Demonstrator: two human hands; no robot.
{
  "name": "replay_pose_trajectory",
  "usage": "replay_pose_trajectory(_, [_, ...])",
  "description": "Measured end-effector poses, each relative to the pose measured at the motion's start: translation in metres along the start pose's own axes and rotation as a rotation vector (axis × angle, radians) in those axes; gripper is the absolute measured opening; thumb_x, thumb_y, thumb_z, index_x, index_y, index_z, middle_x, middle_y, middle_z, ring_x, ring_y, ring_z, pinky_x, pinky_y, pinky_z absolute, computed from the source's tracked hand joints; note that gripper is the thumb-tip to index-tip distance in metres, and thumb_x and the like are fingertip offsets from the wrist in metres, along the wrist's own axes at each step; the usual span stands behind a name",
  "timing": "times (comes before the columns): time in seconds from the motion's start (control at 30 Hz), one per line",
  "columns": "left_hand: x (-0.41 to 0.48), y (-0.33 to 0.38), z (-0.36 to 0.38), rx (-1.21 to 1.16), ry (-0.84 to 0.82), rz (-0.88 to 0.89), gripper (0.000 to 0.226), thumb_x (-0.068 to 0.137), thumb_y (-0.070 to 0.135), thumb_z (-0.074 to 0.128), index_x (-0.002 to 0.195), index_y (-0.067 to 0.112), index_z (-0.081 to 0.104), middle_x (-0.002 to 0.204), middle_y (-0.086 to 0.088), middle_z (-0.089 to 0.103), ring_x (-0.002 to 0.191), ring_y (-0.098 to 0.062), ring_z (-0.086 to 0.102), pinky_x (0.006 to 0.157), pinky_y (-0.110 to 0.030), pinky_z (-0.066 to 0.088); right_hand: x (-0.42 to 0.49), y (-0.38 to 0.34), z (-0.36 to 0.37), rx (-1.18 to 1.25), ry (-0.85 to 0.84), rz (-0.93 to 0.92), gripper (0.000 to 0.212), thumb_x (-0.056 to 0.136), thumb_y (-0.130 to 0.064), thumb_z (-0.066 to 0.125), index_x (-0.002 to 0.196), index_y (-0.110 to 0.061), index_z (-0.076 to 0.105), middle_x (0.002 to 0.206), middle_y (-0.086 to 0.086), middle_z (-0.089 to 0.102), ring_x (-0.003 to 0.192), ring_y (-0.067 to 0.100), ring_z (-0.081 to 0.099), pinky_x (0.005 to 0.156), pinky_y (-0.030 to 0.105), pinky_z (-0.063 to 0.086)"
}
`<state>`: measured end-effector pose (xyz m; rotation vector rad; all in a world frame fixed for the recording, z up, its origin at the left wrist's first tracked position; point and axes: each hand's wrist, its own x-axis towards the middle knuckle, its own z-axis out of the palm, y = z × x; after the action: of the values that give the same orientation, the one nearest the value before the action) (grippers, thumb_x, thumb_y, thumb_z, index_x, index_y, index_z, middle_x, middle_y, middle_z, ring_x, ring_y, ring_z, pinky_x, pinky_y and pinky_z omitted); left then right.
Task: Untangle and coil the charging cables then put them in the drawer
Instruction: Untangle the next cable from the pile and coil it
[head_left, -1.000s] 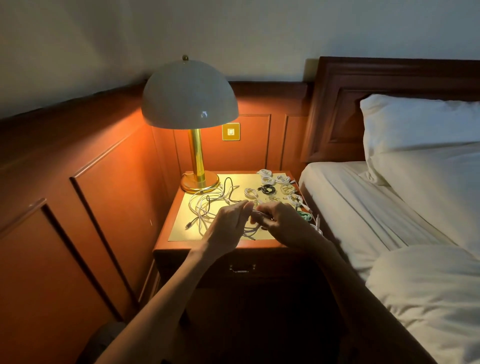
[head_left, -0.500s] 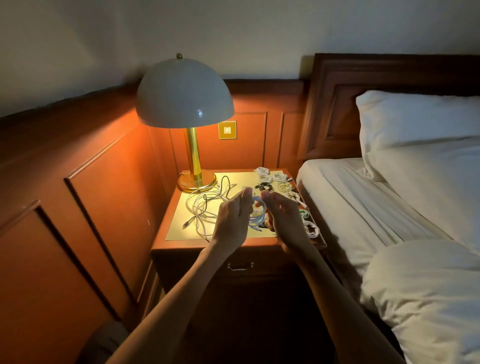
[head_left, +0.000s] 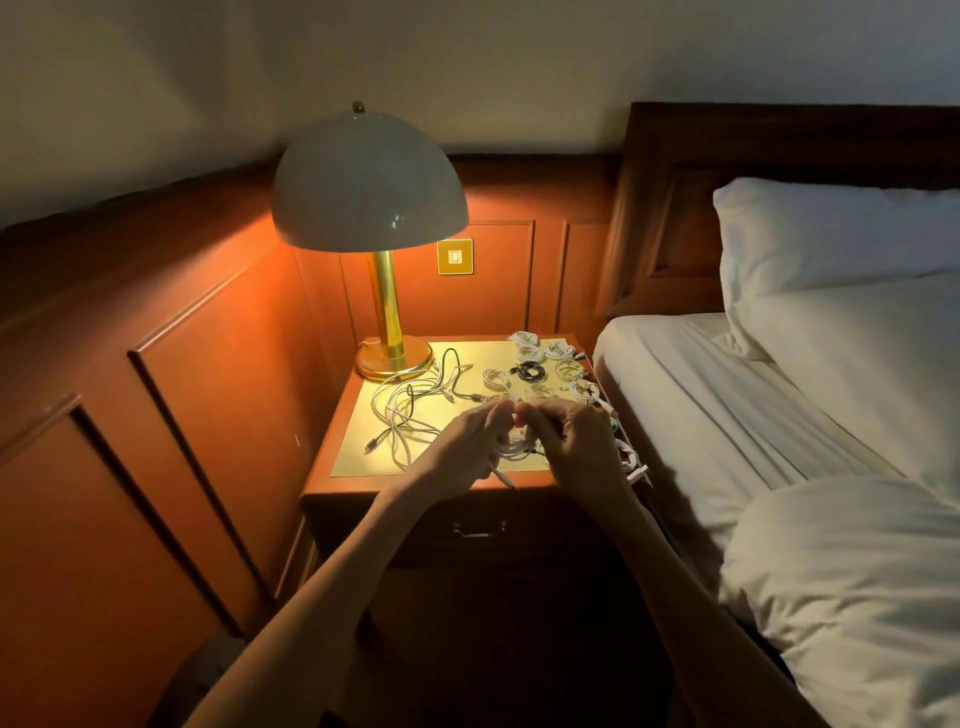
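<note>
Shade (head_left: 369, 182): smooth, glossy cream with a specular spot; metal or plastic, can't tell. Stem (head_left: 387, 306) and base (head_left: 395, 359): polished brass-look metal. Switch plate (head_left: 455, 256): same brass finish. Nightstand (head_left: 358, 486): reddish wood, satin. Top inlay (head_left: 353, 462): smooth, gold, reflective. Drawer handle (head_left: 479, 530): looks like dark metal. Panels (head_left: 208, 389): same wood, low sheen. Headboard (head_left: 670, 208): darker wood. Cables (head_left: 400, 415): smooth white plastic jacket. Black coil (head_left: 530, 371): same jacket in black. Pillow (head_left: 831, 234), sheet (head_left: 701, 389), duvet (head_left: 857, 571): white cloth, matt, creased. Wall (head_left: 467, 62): matt paint.
</note>
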<state>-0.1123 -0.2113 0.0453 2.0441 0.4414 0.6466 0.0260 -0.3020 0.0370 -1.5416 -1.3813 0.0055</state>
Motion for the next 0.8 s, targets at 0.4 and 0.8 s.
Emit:
replay_pose_trajectory(0.4, [-0.005, 0.002, 0.004, 0.014, 0.069, 0.172, 0.035, 0.108, 0.027, 0.03, 0.078, 0.022, 0.047, 0.065, 0.013, 0.044, 0.058, -0.006, 0.037, 0.058, -0.019, 0.032, 0.03, -0.008, -0.057, 0.223, -0.479, 0.098, 0.007, 0.098, -0.014, 0.061, 0.095, -0.017, 0.066, 0.088, -0.015, 0.07, 0.071, 0.0, 0.063, 0.059, 0.013, 0.046])
replay_pose_trajectory(0.8, [-0.002, 0.011, 0.007, 0.232, 0.304, 0.24, 0.027, 0.107, 0.018, 0.038, 0.093, 0.01, 0.06, 0.073, 0.018, 0.055, 0.063, 0.008, 0.058, 0.054, -0.006, 0.038, 0.001, -0.017, 0.0, 0.757, -0.169, 0.529, 0.026, 0.1, 0.001, 0.048, 0.101, -0.01, 0.071, 0.1, 0.01, 0.076, 0.096, 0.027, 0.072, 0.08, 0.036, 0.061])
